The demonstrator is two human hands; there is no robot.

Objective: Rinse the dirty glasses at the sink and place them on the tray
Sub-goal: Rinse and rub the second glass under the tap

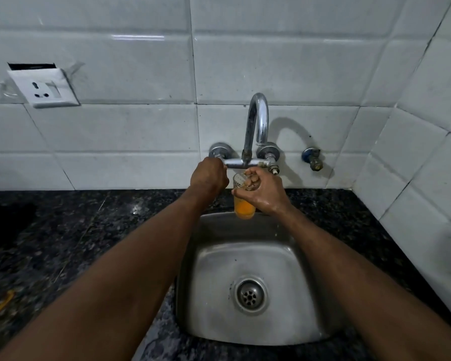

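Observation:
My right hand grips a clear glass with orange liquid in its lower half, with several fingers hooked over and into its rim. The glass is held upright over the back edge of the steel sink, just below the chrome tap. My left hand is closed around the tap's left handle, which it hides. No water is seen running. No tray is in view.
Black granite counter surrounds the sink. The drain sits in the basin. A second small valve sticks out of the tiled wall at right. A wall socket is at left, an orange scrap at the counter's left edge.

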